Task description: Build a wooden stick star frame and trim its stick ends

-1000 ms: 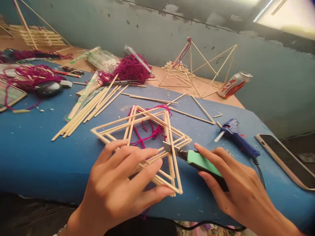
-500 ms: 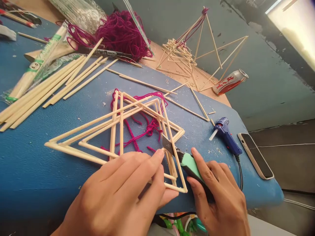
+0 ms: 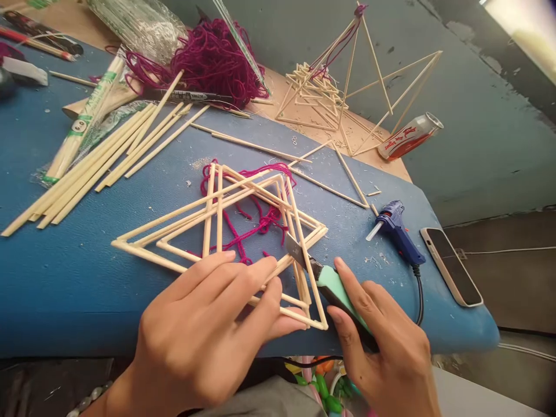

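Note:
My left hand (image 3: 208, 330) is closed on a frame of wooden sticks (image 3: 150, 222), several triangles overlapping like a star. Its fingertips pinch the lower right sticks; the thumb side hides part of the frame. In my right hand (image 3: 386, 341) is a utility knife (image 3: 334, 289) with a mint-green and black handle. The knife's blade reaches in among the sticks at the frame's right side, close to my left fingertips. Whether the edge touches a stick I cannot tell. Magenta yarn (image 3: 237, 238) lies in loops under and behind the frame.
Loose sticks (image 3: 99, 156) lie at left by a wrapped stick pack (image 3: 82, 124). Behind are a yarn heap (image 3: 217, 63) and a tall stick structure (image 3: 347, 87). A can (image 3: 410, 137), a glue gun (image 3: 397, 231) with a cord and a phone (image 3: 452, 266) stand or lie at right.
My left fingers have slid slightly left and down along the frame, uncovering more of a stick by the blade. The frame's left tip has shifted right. The knife has barely moved.

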Tool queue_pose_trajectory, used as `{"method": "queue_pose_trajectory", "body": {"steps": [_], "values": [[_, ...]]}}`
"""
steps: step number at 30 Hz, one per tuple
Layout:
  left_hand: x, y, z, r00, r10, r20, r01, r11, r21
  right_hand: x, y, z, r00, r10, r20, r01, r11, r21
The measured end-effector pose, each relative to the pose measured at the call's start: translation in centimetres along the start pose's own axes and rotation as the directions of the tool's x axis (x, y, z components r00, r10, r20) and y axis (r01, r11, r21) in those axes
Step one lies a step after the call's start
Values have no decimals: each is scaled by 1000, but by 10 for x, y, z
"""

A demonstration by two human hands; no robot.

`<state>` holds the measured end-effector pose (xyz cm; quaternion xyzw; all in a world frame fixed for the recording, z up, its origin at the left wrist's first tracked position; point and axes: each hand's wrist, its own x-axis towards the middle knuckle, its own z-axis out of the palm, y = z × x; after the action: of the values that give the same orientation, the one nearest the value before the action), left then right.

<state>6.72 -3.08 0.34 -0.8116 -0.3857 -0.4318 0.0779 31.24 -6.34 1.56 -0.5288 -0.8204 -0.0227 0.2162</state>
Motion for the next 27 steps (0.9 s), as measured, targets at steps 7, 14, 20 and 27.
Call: {"method": "queue_pose_trajectory", "body": {"steps": [7,14,20,27], "values": [[0,-3,-1,997,75,31,-72,995,-70,-8,-8,0,999,40,-3,-40,998,-46],[1,-3,1,996,77,38,-73,993,-89,-3,-16,-1,999,49,3,-48,996,-70],[1,-5,0,995,90,34,-89,995,-44,1,-24,-1,996,93,10,-92,993,-71],[0,-5,-1,998,44,40,-43,999,-12,1,-9,-4,999,32,32,-31,999,-31]]}}
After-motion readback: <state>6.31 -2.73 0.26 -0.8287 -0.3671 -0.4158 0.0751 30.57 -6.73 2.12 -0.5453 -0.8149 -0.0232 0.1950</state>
